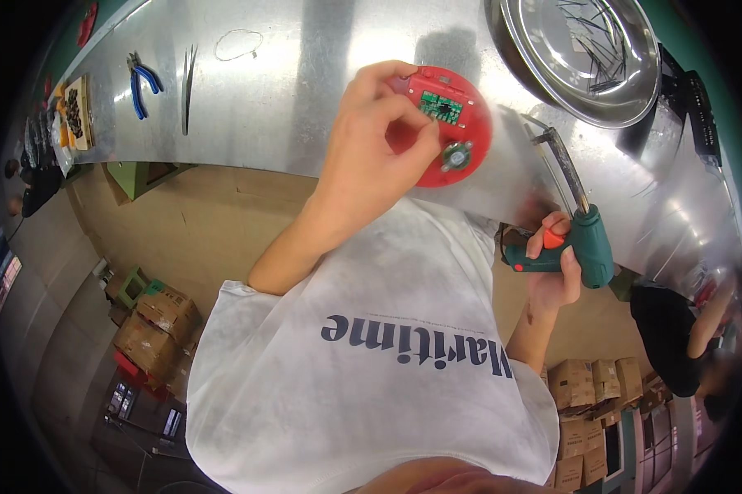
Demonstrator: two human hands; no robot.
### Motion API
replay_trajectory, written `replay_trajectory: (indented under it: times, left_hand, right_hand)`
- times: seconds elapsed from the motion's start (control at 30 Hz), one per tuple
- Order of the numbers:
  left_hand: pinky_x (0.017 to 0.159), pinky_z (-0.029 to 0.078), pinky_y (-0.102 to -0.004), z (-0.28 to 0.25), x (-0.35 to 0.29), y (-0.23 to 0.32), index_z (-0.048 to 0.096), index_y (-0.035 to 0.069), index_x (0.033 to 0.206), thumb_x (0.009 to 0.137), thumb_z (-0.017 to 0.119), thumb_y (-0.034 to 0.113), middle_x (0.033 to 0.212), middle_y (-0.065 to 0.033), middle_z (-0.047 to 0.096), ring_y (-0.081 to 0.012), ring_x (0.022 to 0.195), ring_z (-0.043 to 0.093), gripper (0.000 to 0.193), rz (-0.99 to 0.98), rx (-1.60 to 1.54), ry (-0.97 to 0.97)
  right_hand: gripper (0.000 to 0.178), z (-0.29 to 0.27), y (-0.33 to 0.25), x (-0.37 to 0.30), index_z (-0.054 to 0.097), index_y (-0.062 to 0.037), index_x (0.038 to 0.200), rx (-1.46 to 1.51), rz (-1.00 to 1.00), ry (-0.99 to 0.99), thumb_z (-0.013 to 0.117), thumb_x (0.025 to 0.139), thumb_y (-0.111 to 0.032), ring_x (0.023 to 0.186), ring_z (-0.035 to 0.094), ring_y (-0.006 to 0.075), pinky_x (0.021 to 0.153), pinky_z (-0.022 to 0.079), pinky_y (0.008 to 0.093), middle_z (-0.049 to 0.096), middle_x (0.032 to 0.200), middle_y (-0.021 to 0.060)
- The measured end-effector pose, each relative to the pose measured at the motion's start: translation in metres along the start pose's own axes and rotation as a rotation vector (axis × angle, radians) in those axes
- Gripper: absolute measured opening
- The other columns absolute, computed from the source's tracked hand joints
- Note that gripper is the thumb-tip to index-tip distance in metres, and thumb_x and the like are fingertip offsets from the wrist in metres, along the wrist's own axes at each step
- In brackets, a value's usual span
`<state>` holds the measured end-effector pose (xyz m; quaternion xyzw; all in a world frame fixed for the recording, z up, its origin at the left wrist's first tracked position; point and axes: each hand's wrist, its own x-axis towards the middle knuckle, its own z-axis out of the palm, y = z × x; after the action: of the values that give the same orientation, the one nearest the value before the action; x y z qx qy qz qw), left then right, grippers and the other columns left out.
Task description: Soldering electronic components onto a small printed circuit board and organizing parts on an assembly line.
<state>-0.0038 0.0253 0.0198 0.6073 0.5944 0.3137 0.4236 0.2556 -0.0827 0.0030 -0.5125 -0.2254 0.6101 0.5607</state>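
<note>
On the metal bench, a red round housing [472,111] shows a green circuit board [441,108] and a small round silvery part [456,156] on its face. My left hand [379,136] reaches over its left side. Thumb and a finger are pinched together by the board's lower left; whatever is between them is too small to make out. Another finger of that hand rests at the housing's upper edge. Lower right, my right hand [558,263] grips a dark green soldering gun [591,247], a finger at its red trigger. The gun's long tip points up, apart from the housing.
A shiny steel bowl [544,49] holding several thin dark pieces [605,49] stands at the far right. Blue-handled pliers [140,86], tweezers [189,90] and a thin wire loop [239,45] lie to the left. Another person [667,333] is at the right. Cardboard boxes [153,333] stand behind me.
</note>
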Motion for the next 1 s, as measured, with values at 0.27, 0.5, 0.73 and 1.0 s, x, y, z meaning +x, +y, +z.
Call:
replay_trajectory:
  times: [0.27,0.5,0.73,1.0]
  left_hand:
    - [0.080,0.049,-0.0371,-0.040,0.017,0.009,0.056,0.004,0.112,0.079,0.065,0.006,0.113,-0.0172,0.055,-0.0318,0.099,0.057,0.034,0.088,0.047,-0.212]
    - [0.074,0.048,-0.0365,-0.062,0.065,-0.015,0.063,0.005,0.106,0.066,0.077,0.029,0.095,-0.0117,0.057,-0.0284,0.085,0.057,0.049,0.572,0.472,-0.422]
    - [0.067,0.051,-0.0299,-0.168,0.216,-0.069,0.068,-0.005,0.094,0.080,0.070,0.044,0.080,-0.0118,0.069,-0.0174,0.072,0.063,0.051,0.120,0.119,0.399]
    - [0.087,0.048,-0.0432,-0.350,0.287,-0.198,0.064,-0.006,0.103,0.075,0.063,0.033,0.096,-0.0264,0.066,-0.0389,0.095,0.062,0.049,-0.058,0.676,0.984]
  right_hand:
    - [0.036,0.005,0.002,-0.002,0.052,0.0049,0.101,0.066,-0.028,0.032,0.054,0.079,-0.023,0.062,0.054,0.0191,0.059,0.043,0.0293,0.052,0.103,0.0209]
    - [0.036,-0.008,0.015,-0.006,0.048,0.0035,0.106,0.120,-0.063,0.049,0.051,0.082,-0.023,0.061,0.053,0.0170,0.057,0.044,0.0300,0.051,0.103,0.0166]
    - [0.028,0.007,0.006,-0.003,0.049,0.0015,0.102,0.153,-0.090,0.031,0.051,0.087,-0.022,0.061,0.047,0.0144,0.057,0.039,0.0257,0.051,0.104,0.0138]
    - [0.028,0.009,0.007,0.000,0.049,-0.0005,0.099,0.172,-0.114,0.104,0.053,0.086,-0.026,0.059,0.046,0.0138,0.057,0.038,0.0257,0.049,0.101,0.0105]
